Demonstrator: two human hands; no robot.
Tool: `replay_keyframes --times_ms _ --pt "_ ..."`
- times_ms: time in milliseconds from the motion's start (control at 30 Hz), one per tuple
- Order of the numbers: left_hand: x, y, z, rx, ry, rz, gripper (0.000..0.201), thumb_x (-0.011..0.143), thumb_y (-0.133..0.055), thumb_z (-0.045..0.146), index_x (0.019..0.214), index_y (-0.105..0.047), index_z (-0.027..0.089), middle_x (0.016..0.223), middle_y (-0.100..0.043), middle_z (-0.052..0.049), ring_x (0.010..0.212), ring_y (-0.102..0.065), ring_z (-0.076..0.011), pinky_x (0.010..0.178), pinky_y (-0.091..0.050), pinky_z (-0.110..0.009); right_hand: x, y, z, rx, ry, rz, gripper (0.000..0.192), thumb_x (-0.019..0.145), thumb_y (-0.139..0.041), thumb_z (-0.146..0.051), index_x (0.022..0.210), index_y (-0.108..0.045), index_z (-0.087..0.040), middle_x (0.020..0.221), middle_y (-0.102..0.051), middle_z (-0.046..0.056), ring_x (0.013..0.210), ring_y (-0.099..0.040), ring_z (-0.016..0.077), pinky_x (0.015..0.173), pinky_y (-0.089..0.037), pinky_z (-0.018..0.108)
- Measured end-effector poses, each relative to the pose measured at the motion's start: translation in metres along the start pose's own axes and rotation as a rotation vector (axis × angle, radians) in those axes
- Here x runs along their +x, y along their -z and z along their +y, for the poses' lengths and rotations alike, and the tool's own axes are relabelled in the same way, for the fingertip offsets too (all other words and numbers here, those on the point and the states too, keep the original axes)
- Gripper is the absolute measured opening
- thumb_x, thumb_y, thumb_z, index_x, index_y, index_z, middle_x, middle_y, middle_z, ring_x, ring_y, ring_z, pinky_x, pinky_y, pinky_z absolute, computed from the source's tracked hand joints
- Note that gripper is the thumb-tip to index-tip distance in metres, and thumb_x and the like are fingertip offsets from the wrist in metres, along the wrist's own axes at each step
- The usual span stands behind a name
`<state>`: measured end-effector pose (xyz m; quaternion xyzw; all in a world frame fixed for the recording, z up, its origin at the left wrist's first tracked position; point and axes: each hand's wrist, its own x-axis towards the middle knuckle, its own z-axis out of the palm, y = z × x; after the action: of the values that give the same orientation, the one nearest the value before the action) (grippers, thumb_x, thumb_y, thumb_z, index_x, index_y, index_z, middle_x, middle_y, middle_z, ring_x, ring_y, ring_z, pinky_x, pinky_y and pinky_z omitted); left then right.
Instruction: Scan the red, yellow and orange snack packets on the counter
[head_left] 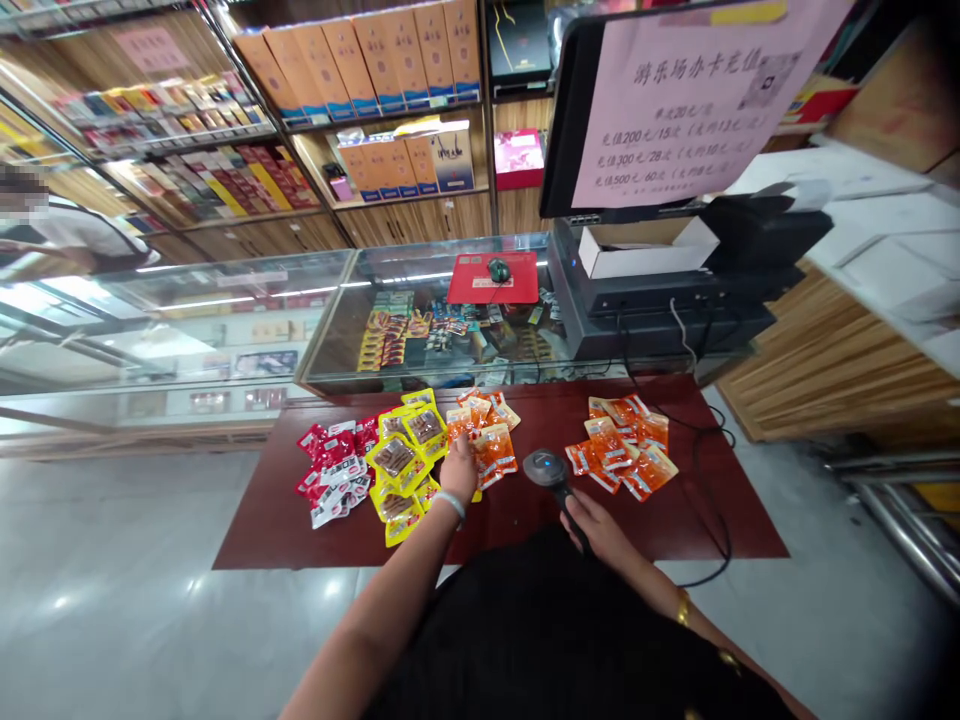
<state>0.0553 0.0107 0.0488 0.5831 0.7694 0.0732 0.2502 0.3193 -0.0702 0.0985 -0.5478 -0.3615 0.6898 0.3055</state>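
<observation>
Resting on an orange packet [495, 452] near the middle of the dark red desk [300, 525], fingers spread fairly flat and pressing rather than pinching: the left hand [459, 470]. Gripping the handle of a black scanner [549, 470], fingers closed around it, head of the scanner tilted toward the packets: the right hand [600, 528].

Risking a slide of the loose, glossy packets, judging by how they overlap; a nudge from the left wrist likely pushing the yellow packets [405, 455] into the orange ones and mixing the groups. Trailing across the desk behind the right-hand orange pile [622, 450], a black cable [705, 470]; a tug probably dragging packets off the edge.

Counting: four groups of packets, namely red [334, 470], yellow, and two orange. Roughly eight red, about eight yellow, around six orange by the left hand, about eight on the right; overlap making exact numbers impossible to tell. One scanner. Behind, one glass counter [420, 310] carrying one red mat [491, 280] and one mouse [499, 268].
</observation>
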Motion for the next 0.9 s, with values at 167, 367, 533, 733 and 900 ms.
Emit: replay_keyframes --times_ms 167,367,533,733,900 --pt "0.006 -0.007 -0.011 -0.322 0.169 0.077 0.069 0.071 -0.075 0.017 0.133 -0.045 0.014 0.113 -0.068 -0.014 0.1 -0.066 -0.0225 0.085 -0.047 -0.03 -0.002 -0.003 -0.001 0.004 -0.009 0.037 0.058 0.069 -0.06 -0.078 0.082 -0.053 -0.022 0.053 -0.05 -0.008 0.038 -0.04 0.0067 0.04 -0.03 0.02" --pt "0.009 -0.022 -0.011 -1.014 0.273 -0.188 0.028 0.074 -0.074 0.035 0.087 -0.064 0.013 0.079 -0.073 -0.007 0.073 -0.07 -0.0201 0.068 -0.055 -0.03 -0.002 -0.001 0.007 0.034 -0.026 0.06 0.058 0.069 -0.059 -0.078 0.086 -0.054 -0.023 0.053 -0.05 -0.008 0.037 -0.04 0.0075 0.039 -0.029 0.021" --pt "-0.003 -0.024 0.018 -1.222 0.293 -0.266 0.04 0.074 -0.074 0.04 0.103 -0.059 0.016 0.079 -0.072 -0.004 0.069 -0.068 -0.0177 0.065 -0.056 -0.031 -0.008 0.001 0.0 0.081 -0.042 0.065 0.057 0.068 -0.062 -0.077 0.083 -0.052 -0.023 0.056 -0.051 -0.007 0.039 -0.04 0.0068 0.04 -0.029 0.02" --pt "-0.017 -0.025 0.06 -1.248 0.194 -0.468 0.057 0.073 -0.076 0.042 0.12 -0.052 0.018 0.095 -0.072 -0.008 0.079 -0.069 -0.0195 0.07 -0.056 -0.032 -0.018 0.008 -0.017 0.104 0.004 0.07 0.055 0.072 -0.061 -0.075 0.074 -0.046 -0.022 0.057 -0.048 -0.007 0.04 -0.039 0.0065 0.04 -0.029 0.021" --pt "-0.021 -0.041 0.088 -1.184 0.035 -0.483 0.064 0.058 -0.087 0.032 0.113 -0.058 0.015 0.096 -0.073 -0.008 0.083 -0.069 -0.0183 0.076 -0.055 -0.029 -0.023 0.019 -0.022 0.157 0.022 0.088 0.055 0.071 -0.061 -0.075 0.074 -0.045 -0.022 0.056 -0.047 -0.008 0.039 -0.039 0.0064 0.038 -0.029 0.021"
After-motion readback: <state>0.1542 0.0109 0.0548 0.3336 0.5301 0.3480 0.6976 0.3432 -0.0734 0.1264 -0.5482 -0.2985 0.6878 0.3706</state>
